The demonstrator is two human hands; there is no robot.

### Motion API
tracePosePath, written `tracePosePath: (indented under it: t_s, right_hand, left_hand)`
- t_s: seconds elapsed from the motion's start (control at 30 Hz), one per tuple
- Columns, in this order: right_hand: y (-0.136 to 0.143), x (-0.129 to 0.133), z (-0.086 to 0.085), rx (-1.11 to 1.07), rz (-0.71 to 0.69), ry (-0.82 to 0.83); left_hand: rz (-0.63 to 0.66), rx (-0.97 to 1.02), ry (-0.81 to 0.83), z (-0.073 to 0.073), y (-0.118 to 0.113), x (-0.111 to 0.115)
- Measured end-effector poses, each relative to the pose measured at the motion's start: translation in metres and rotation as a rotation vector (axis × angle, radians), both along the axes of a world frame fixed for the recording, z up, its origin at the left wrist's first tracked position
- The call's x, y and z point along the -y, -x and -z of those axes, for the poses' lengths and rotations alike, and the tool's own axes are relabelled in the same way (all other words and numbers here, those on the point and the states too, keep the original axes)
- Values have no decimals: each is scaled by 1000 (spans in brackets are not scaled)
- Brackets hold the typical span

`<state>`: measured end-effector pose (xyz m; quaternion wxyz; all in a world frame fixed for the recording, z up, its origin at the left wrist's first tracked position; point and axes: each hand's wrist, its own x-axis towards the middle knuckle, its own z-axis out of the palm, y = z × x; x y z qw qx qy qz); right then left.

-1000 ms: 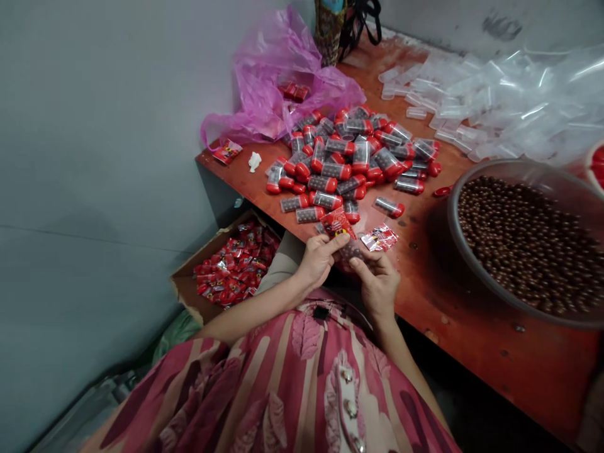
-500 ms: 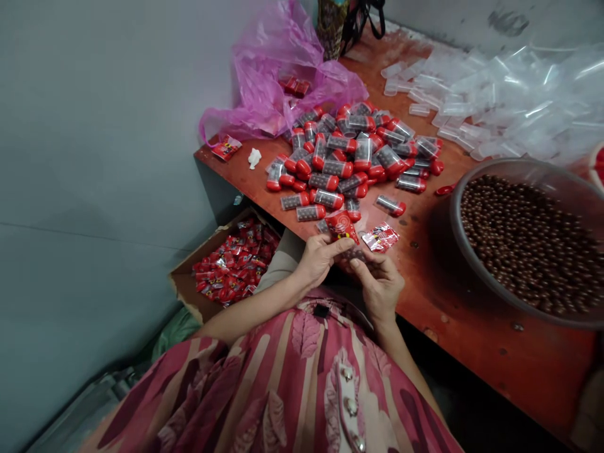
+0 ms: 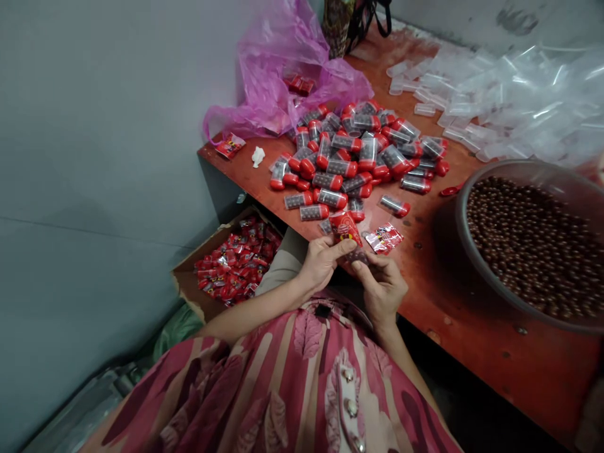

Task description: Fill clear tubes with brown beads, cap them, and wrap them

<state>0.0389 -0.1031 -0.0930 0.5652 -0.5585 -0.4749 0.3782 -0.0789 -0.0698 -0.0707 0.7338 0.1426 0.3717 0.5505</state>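
Note:
My left hand [image 3: 321, 263] is closed on a small red printed packet [image 3: 346, 228], its thumb pressed over the lower part. Just below the packet, a clear tube of brown balls [image 3: 357, 255] shows between my hands. The fingers and thumb of my right hand [image 3: 383, 286] pinch the tube's near end. Whether the tube's other end lies inside the packet or behind it, I cannot tell. Flat on the table beside my fingers is another red packet [image 3: 384, 238]. Beyond it, a heap of red-capped clear tubes [image 3: 346, 143] filled with brown balls covers the tabletop.
A large tub [image 3: 465, 229] of brown balls stands on the red table [image 3: 453, 283] at right. Empty clear tubes [image 3: 453, 104] lie in a pile behind it. At the back left spreads a pink plastic bag [image 3: 278, 47]. Below the table edge, a cardboard box [image 3: 186, 280] holds red packets.
The view has shifted slightly, so the table's contents sit a little further right. Both hands keep the same grip on the packet and tube, with hardly any movement.

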Motion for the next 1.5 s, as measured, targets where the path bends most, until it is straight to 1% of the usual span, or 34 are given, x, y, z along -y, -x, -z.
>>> tracePosePath:
  t_s: [0.1, 0.2, 0.3, 0.43, 0.47, 0.53, 0.67, 0.73, 0.8, 0.87, 0.93, 1.0, 1.07, 1.13, 1.2, 1.27, 1.3, 1.33, 1.37, 1.4, 1.43, 1.47, 1.5]
  right_hand:
    - [4, 0, -1, -187, -44, 113]
    - [7, -1, -2, -263, -72, 156]
    - [7, -2, -5, -202, -25, 114]
    - [8, -2, -9, -40, 103, -33]
    - [10, -2, -8, -39, 126, -50]
    - [13, -2, -7, -96, 134, -24]
    - [18, -8, -4, -296, 62, 130]
    - [16, -11, -4, -339, 12, 194]
    - [11, -13, -5, -334, -55, 232]
    - [7, -14, -7, -312, -111, 237]
    - [6, -15, -8, -303, -140, 218]
    - [9, -16, -9, -300, -156, 203]
    - [14, -17, -10, -292, -191, 210]
    - [19, -17, -11, -293, -255, 219]
    - [18, -17, -13, -305, -303, 217]
    - [10, -16, -14, -286, -276, 212]
    - [3, -17, -14, -261, -232, 204]
    - [-5, -18, -15, -231, -172, 190]
    - [-13, -19, -15, -202, -110, 173]
    - [-21, -21, -15, -176, -55, 155]
    - [-29, -22, -15, -155, -7, 137]
    - [-36, -24, -15, -137, 32, 124]
    - [-41, -25, -14, -119, 61, 115]
  left_hand:
    - [66, 8, -8, 3, 2, 3]
    - [79, 2, -4, 1, 5, 4]
    - [35, -7, -1, -5, 6, 1]
    - [-47, 60, -25, -12, 3, -1]
    - [-48, 69, -34, -12, 1, 0]
    - [-40, 45, -41, -10, -1, 2]
    - [-75, -29, 1, -3, -6, 9]
    - [-89, -38, 11, -1, -5, 9]
    - [-66, -28, 13, -1, -2, 8]
    - [-27, -16, 23, -1, 1, 6]
    - [16, -10, 37, 0, 4, 7]
    - [53, 5, 36, 1, 6, 11]
    - [62, 25, 27, 3, 9, 15]
    - [0, 28, 24, 4, 19, 20]
    - [-154, 16, 29, 5, 35, 24]
    - [-366, -15, 42, 6, 52, 29]
    - [-436, -52, 57, 8, 60, 31]
    - [-453, -113, 71, 9, 64, 32]
    - [-414, -203, 63, 10, 66, 33]
    - [-322, -324, 14, 10, 64, 31]
    - [-205, -470, -82, 11, 59, 28]
    - [-73, -628, -221, 12, 51, 22]
    - [57, -796, -404, 13, 41, 13]
